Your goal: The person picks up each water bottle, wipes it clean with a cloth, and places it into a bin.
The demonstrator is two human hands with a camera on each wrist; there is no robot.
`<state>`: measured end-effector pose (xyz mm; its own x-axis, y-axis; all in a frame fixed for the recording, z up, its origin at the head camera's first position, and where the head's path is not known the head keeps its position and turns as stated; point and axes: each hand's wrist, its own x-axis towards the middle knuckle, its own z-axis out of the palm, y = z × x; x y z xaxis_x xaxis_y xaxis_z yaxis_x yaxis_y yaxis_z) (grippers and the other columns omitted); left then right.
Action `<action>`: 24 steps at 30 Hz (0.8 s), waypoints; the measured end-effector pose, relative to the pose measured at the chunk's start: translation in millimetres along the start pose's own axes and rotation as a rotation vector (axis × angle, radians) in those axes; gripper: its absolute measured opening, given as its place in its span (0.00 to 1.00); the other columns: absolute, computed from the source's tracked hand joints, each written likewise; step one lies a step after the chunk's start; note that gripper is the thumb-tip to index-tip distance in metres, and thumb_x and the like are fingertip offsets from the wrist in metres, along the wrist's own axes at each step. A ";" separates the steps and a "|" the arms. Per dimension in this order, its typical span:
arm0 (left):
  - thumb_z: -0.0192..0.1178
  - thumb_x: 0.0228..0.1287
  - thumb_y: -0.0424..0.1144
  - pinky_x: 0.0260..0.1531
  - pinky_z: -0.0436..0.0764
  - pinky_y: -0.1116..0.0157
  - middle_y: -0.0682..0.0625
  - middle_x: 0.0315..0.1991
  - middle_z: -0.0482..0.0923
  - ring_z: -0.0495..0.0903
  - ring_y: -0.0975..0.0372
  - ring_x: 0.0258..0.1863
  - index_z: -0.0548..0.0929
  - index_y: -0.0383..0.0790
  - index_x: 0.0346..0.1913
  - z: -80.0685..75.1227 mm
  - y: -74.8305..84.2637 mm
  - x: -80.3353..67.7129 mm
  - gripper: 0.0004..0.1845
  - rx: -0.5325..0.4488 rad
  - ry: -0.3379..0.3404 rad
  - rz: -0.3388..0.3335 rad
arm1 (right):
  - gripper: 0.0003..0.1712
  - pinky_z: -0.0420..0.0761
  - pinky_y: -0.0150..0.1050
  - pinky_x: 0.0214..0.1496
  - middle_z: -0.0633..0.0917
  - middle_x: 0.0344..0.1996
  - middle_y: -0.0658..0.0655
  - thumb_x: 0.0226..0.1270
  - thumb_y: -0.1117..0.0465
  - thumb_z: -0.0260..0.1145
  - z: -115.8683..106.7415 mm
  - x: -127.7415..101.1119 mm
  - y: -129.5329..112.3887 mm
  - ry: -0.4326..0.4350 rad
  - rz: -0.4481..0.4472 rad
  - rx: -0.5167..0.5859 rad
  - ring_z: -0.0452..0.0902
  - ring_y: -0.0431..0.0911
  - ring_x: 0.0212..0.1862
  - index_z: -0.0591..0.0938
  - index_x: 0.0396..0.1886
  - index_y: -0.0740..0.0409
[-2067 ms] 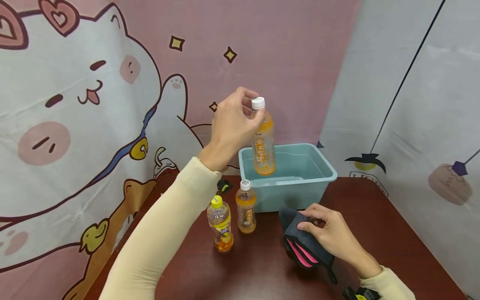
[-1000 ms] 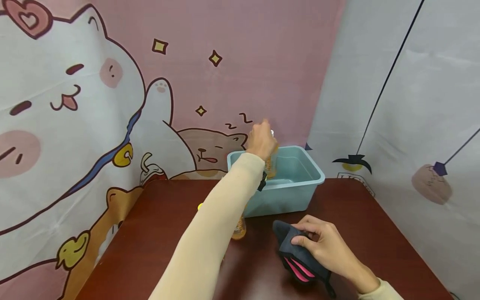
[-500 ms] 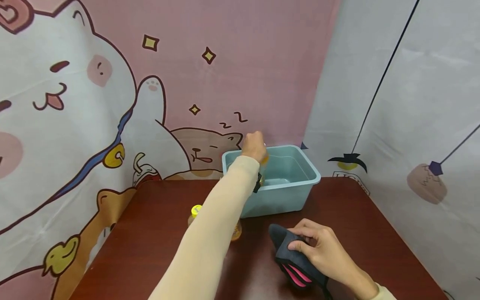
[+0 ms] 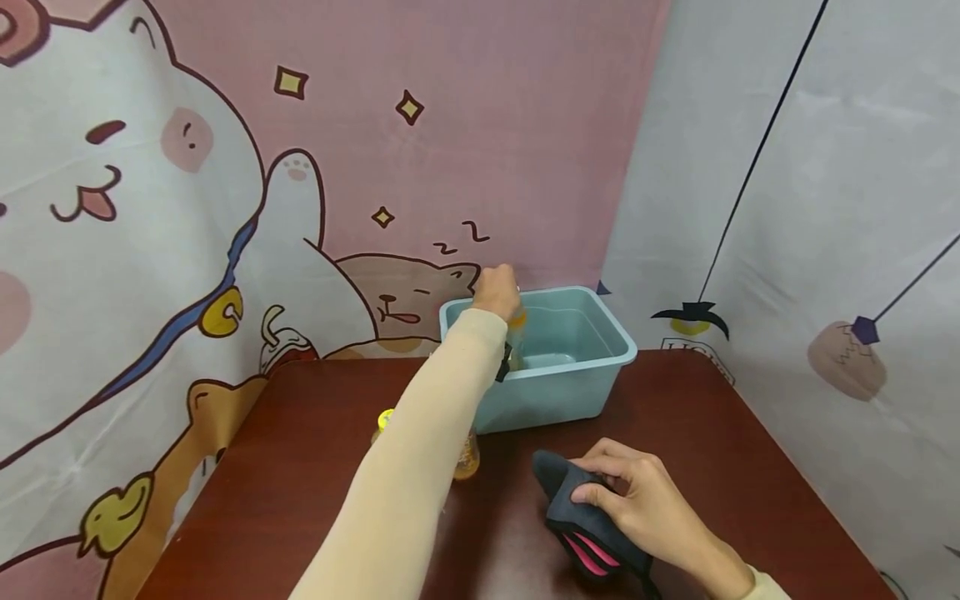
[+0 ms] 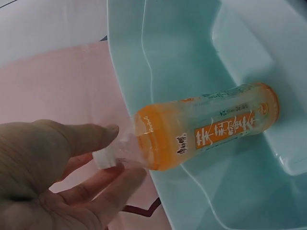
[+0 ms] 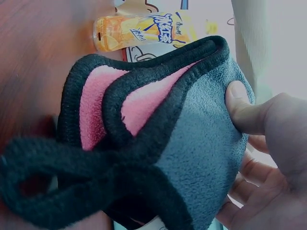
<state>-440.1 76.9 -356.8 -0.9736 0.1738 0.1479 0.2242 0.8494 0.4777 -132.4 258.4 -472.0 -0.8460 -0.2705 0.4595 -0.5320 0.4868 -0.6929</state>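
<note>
Left hand [image 4: 497, 292] curls round the neck of a white-capped bottle [image 5: 225, 127], base-down in the blue bin [image 4: 551, 406], while the right hand [image 4: 651, 504], well apart, pinches a folded grey cloth [image 6: 204, 127].

Cloth [image 6: 206, 115] dk grey/pink, blk trim [image 6: 71, 100]; bottle [image 5: 220, 128] clear/orange, wht cap [image 5: 104, 158]; bin [image 4: 547, 403] lt blue.

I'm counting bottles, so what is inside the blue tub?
The lower part of an orange and clear bottle is inside the tub, its top held by the left fingers. In the head view, the sleeve covers the tub's near left corner, hiding anything there.
</note>
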 end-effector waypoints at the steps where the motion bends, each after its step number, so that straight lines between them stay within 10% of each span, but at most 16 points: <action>1: 0.79 0.71 0.30 0.53 0.96 0.54 0.37 0.59 0.93 0.93 0.47 0.57 0.90 0.33 0.61 -5.0 -0.3 -4.5 0.18 -0.008 -0.014 0.010 | 0.18 0.84 0.31 0.29 0.89 0.41 0.39 0.67 0.62 0.88 0.6 0.0 -0.7 0.002 -0.003 -0.005 0.84 0.32 0.37 0.98 0.55 0.47; 7: 0.74 0.80 0.33 0.59 0.94 0.50 0.37 0.65 0.86 0.90 0.47 0.59 0.85 0.36 0.68 -49.0 19.8 -52.9 0.19 0.011 -0.009 0.022 | 0.19 0.82 0.29 0.28 0.89 0.41 0.40 0.66 0.63 0.88 4.0 1.2 -2.5 0.010 -0.027 -0.008 0.82 0.31 0.35 0.98 0.55 0.48; 24: 0.67 0.89 0.50 0.72 0.88 0.46 0.47 0.78 0.84 0.83 0.50 0.76 0.85 0.48 0.77 -130.8 17.0 -110.3 0.22 0.059 -0.014 0.211 | 0.20 0.79 0.29 0.31 0.89 0.41 0.35 0.64 0.63 0.90 8.0 4.7 -3.2 0.004 -0.036 -0.076 0.78 0.31 0.34 0.98 0.54 0.43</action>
<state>-323.4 7.0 -251.8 -0.9059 0.3576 0.2268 0.4207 0.8210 0.3861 -135.0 248.9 -472.1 -0.8263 -0.2856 0.4855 -0.5574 0.5388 -0.6317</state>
